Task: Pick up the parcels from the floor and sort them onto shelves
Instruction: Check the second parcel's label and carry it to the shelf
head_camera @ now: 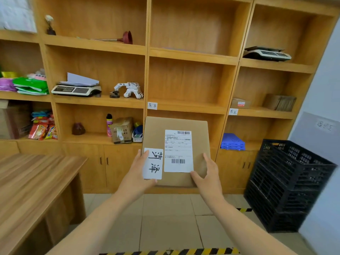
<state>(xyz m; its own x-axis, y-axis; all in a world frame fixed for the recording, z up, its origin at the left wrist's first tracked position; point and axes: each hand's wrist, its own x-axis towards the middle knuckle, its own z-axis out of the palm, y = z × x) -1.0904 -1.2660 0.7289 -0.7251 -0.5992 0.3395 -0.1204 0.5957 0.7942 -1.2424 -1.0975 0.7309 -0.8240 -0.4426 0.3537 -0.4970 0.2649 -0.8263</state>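
A flat brown cardboard parcel [156, 133] is held up in front of the wooden shelf unit [185, 105], at the level of its lowest open compartment. The parcel carries a white shipping label with barcodes and a smaller white card with handwritten characters. My left hand [136, 173] grips its lower left corner, thumb on the card. Its lower right corner sits in my right hand [207, 173], whose thumb touches the shipping label's edge. Small handwritten paper tags [152, 105] are stuck on the shelf edges above the parcel.
A wooden table [31, 181] stands at the left. Stacked black plastic crates [287, 183] stand on the floor at the right. Shelves hold scales, snack bags, a small carton, blue plastic pieces and folded cardboard. Yellow-black tape marks the tiled floor.
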